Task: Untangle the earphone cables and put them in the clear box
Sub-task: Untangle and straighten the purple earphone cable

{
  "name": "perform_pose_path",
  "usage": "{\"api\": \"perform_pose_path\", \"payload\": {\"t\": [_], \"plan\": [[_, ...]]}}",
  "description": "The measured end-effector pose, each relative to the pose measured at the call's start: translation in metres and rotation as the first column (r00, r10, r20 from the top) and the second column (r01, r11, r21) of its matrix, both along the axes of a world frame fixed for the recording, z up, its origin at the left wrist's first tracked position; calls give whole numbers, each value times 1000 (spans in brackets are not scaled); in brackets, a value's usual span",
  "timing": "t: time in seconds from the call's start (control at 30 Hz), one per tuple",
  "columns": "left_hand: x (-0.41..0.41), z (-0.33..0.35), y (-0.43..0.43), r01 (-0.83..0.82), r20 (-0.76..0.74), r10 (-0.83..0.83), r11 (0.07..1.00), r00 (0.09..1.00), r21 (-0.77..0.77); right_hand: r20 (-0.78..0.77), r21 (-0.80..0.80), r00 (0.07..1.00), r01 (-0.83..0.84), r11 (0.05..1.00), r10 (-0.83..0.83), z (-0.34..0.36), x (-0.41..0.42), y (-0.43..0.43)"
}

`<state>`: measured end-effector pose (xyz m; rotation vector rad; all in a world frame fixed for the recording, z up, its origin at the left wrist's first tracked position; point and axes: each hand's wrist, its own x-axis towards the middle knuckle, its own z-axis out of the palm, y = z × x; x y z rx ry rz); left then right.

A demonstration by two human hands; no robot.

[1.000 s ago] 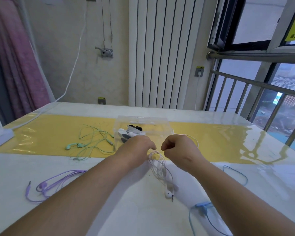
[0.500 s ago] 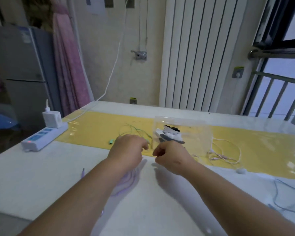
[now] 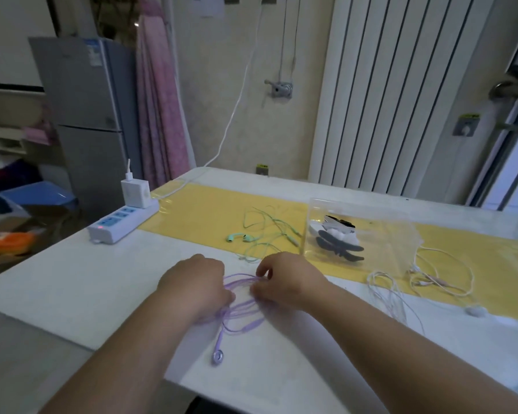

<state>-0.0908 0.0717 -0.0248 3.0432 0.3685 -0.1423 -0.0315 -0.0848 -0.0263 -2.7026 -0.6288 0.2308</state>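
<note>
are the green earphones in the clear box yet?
No. The green earphones lie loose on the yellow mat, left of the clear box.

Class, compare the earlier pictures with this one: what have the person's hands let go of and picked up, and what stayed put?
Both hands left the white earphones, now lying beside the clear box, and moved left. The left hand and right hand now pinch the purple earphones. Green earphones and box unmoved.

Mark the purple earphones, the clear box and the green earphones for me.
purple earphones (image 3: 218, 356): head view, on the earbud lying nearest the camera.
clear box (image 3: 386, 246): head view, on its transparent front wall.
green earphones (image 3: 233, 237): head view, on the left of its two earbuds.
</note>
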Motion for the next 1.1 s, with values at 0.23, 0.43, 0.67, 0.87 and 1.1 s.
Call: {"api": "perform_pose_path", "payload": {"t": [0.23, 0.43, 0.67, 0.87, 1.1], "plan": [[27, 4, -11, 223, 121, -205, 961, 971, -163, 68, -71, 997, -23, 997, 28, 7, 3, -14], [60, 27, -18, 296, 124, -304, 627, 945, -720, -92, 463, 991, 125, 878, -93, 24, 17, -60], [77, 14, -22, 380, 316, -222, 379, 923, -844, -182, 653, 978, 197, 731, -100, 9, 17, -74], [69, 14, -20, 566, 560, 91, -196, 823, -801, -210, 743, 977, 190, 642, -46, 14, 16, -88], [67, 21, -22, 486, 455, 173, -380, 873, -787, 109, 672, 985, 26, 740, -133, 13, 17, -88]]}}
